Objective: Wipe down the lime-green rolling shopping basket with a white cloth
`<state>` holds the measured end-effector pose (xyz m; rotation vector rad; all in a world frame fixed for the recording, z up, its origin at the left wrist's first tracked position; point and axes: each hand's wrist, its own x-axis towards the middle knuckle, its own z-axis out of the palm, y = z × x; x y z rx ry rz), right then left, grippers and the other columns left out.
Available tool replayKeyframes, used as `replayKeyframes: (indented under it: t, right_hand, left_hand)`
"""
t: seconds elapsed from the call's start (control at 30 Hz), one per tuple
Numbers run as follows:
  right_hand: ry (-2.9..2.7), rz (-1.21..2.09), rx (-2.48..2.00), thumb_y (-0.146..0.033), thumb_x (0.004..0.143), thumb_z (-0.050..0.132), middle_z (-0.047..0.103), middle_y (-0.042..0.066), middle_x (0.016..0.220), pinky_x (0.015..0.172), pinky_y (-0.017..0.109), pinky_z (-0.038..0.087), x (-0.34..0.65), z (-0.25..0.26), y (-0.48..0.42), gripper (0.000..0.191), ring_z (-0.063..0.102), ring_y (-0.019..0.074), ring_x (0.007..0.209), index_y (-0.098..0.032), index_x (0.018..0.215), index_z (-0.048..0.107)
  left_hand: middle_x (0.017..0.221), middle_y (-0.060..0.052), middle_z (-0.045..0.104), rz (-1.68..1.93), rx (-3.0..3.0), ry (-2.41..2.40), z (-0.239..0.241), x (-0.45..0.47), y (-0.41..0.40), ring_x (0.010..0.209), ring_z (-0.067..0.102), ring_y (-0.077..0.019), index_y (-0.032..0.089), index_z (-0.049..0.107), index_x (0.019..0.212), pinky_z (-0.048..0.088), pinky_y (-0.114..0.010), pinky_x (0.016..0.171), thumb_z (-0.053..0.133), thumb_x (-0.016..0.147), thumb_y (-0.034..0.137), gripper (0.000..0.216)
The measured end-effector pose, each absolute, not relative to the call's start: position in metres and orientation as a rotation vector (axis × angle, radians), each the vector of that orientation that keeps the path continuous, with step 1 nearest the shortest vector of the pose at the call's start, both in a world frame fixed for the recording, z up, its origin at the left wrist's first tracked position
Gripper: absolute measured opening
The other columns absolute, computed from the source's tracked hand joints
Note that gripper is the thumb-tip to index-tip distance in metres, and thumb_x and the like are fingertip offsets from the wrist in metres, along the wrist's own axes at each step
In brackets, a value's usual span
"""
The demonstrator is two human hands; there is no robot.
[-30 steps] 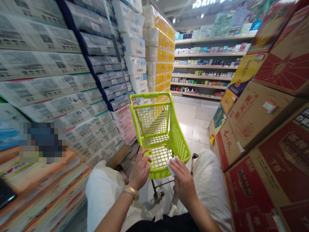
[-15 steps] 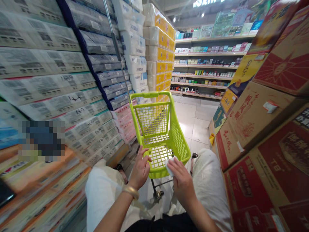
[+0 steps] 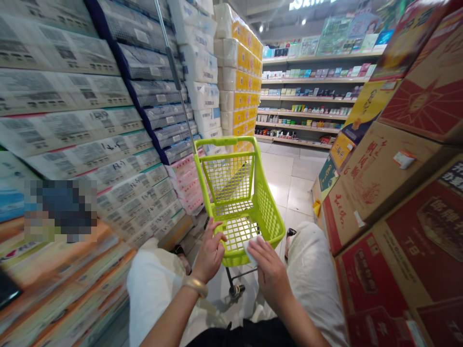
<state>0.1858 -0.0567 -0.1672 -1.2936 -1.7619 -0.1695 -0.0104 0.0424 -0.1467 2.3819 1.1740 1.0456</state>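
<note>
A lime-green plastic shopping cart (image 3: 272, 212) stands between my knees, its grid-walled basket holding nothing that I can see. My left hand (image 3: 210, 251), with a gold bangle on the wrist, is at the basket's near left corner, fingers curled over the rim. At the near right part of the rim is my right hand (image 3: 268, 265), its fingers laid over a white wipe or folded tissue (image 3: 250, 246) pressed against the cart. The hand hides most of the wipe. Below the basket, a caster (image 3: 237, 291) rests on the floor.
Stacked packs (image 3: 119, 159) rise close on the left, with tissue bundles (image 3: 240, 72) behind the cart. Cardboard cartons (image 3: 365, 178) are piled close on the right. A metal pole (image 3: 173, 67) leans up beside the cart. Stocked shelves (image 3: 307, 79) stand at the back.
My right hand and the white wipe have slid slightly left along the near rim. The left hand and the cart look unmoved.
</note>
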Motion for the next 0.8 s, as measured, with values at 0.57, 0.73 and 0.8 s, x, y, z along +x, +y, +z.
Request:
replayKeyframes:
  t: [0.57,0.73,0.8]
  right_hand:
    - [-1.839,-0.135,-1.202,0.0,0.086,0.039,0.067,0.004,0.128,0.105,0.046,0.05,0.181,-0.163,-0.055,0.055,0.054,0.0216,0.13,-0.024,0.131,0.059]
    - [-1.608,-0.208,-1.387,-0.002,0.086,0.04,0.068,0.006,0.126,0.108,0.051,0.046,0.213,-0.17,-0.053,0.052,0.056,0.0242,0.128,-0.025,0.127,0.063]
    - [-1.565,-0.221,-1.416,-0.002,0.086,0.04,0.068,0.006,0.126,0.11,0.052,0.044,0.215,-0.171,-0.053,0.052,0.055,0.0247,0.13,-0.024,0.127,0.063]
  left_hand:
    - [0.136,-0.011,0.049,1.031,2.4,1.156,-0.146,-0.011,0.042,0.148,0.022,-0.0287,0.02,0.057,0.084,0.032,-0.052,0.116,0.036,0.083,0.013,0.022]
    - [0.136,-0.01,0.049,1.031,2.4,1.16,-0.149,-0.013,0.042,0.148,0.021,-0.0284,0.02,0.057,0.084,0.033,-0.052,0.116,0.036,0.082,0.011,0.022]
    - [0.137,-0.011,0.048,1.034,2.396,1.156,-0.149,-0.012,0.043,0.148,0.02,-0.0287,0.02,0.057,0.085,0.032,-0.052,0.117,0.036,0.083,0.011,0.023]
